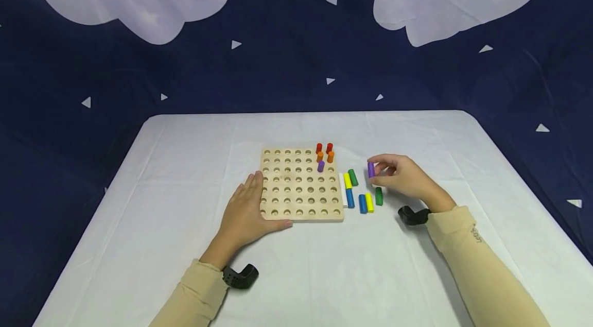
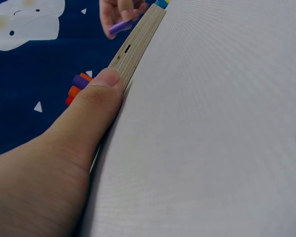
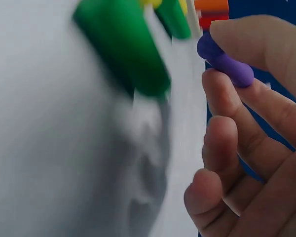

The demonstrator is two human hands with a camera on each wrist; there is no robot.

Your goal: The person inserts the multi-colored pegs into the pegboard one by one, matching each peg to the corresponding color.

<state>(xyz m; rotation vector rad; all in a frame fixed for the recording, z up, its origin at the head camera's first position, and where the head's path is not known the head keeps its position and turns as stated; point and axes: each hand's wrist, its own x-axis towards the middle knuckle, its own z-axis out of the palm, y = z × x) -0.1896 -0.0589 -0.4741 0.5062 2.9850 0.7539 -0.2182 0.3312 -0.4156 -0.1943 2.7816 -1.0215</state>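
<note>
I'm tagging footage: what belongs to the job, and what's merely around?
Likely part of the job:
wooden pegboard, touched by left hand
purple peg, held in right hand
standing pegs in pegboard
loose pegs beside it

Apparently just there:
black wrist devices
cloud backdrop
white table cover

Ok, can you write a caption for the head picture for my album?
Left hand against the wooden pegboard, right hand pinching a purple peg near loose colorful pegs.

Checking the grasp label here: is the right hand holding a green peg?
No, the right hand pinches a purple peg, while both green pegs lie on the table.
</note>
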